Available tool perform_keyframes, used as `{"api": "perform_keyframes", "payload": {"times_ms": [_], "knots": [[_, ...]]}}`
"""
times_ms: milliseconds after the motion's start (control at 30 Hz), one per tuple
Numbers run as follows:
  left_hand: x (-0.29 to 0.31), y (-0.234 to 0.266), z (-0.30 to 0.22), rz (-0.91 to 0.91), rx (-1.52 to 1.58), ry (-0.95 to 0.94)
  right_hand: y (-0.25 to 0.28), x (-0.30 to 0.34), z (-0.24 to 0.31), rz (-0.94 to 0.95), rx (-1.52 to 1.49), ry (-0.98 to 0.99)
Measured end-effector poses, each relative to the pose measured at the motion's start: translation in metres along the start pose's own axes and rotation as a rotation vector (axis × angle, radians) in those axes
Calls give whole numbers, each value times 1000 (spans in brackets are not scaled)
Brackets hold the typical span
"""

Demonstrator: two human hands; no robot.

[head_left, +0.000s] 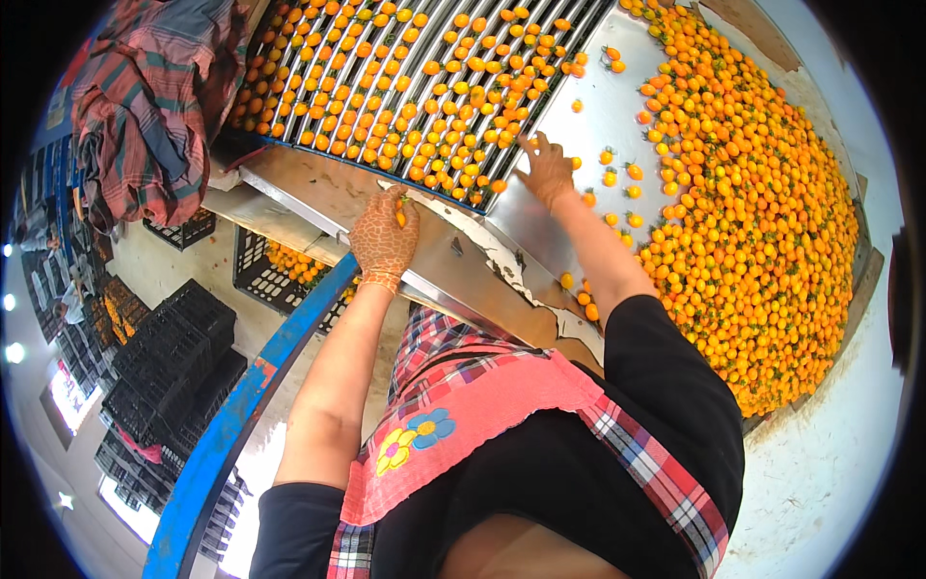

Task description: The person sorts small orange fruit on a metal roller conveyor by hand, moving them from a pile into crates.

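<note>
My left hand [386, 238], in a brown net-patterned glove, is closed beside the near edge of a roller conveyor [359, 95]. A small orange cherry tomato [400, 219] shows between its fingers. My right hand [548, 176], gloved the same way, reaches over the seam where the rollers meet a metal chute [617, 106]. Its fingers are apart, and I see nothing held in them. Many cherry tomatoes lie in rows between the rollers. A large heap of cherry tomatoes [743, 203], some with green stem ends, covers the chute's right side, with several loose ones near my right hand.
A blue metal bar [246, 405] runs up from the lower left toward my left wrist. Black crates [174, 338] are stacked on the floor at left, and another crate with fruit [275, 275] sits below the conveyor. Checked cloth [154, 116] hangs at upper left.
</note>
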State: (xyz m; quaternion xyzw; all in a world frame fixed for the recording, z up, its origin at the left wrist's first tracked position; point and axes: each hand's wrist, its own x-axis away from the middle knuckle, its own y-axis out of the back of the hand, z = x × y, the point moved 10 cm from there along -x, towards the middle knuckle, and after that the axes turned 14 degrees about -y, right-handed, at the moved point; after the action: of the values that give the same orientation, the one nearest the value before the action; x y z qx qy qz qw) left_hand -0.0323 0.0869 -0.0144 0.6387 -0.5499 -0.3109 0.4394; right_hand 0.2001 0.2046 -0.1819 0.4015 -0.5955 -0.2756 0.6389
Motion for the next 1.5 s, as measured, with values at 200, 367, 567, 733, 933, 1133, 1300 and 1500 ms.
{"api": "perform_keyframes", "payload": {"times_ms": [200, 367, 567, 733, 933, 1133, 1300, 1500], "knots": [[-1, -1, 1, -14, -30, -19, -77, 96, 42, 14, -170, 434], [1, 3, -1, -17, -35, -17, -39, 84, 88, -17, -258, 450], [-1, 3, -3, -19, -21, -27, -16, 56, 194, 20, 17, 725], [1, 2, -2, -5, -36, -15, 19, 25, 190, 35, 356, 690], [-1, 5, -7, -17, 8, -13, 47, -46, 87, -94, 64, 195], [2, -1, 1, -18, -1, -38, 10, -31, 59, 72, -121, 325], [-2, 1, -4, -26, -6, -52, 44, -80, 19, -125, -557, 10], [-4, 9, -10, -57, 19, -64, 122, -167, -16, -458, -813, -218]]}}
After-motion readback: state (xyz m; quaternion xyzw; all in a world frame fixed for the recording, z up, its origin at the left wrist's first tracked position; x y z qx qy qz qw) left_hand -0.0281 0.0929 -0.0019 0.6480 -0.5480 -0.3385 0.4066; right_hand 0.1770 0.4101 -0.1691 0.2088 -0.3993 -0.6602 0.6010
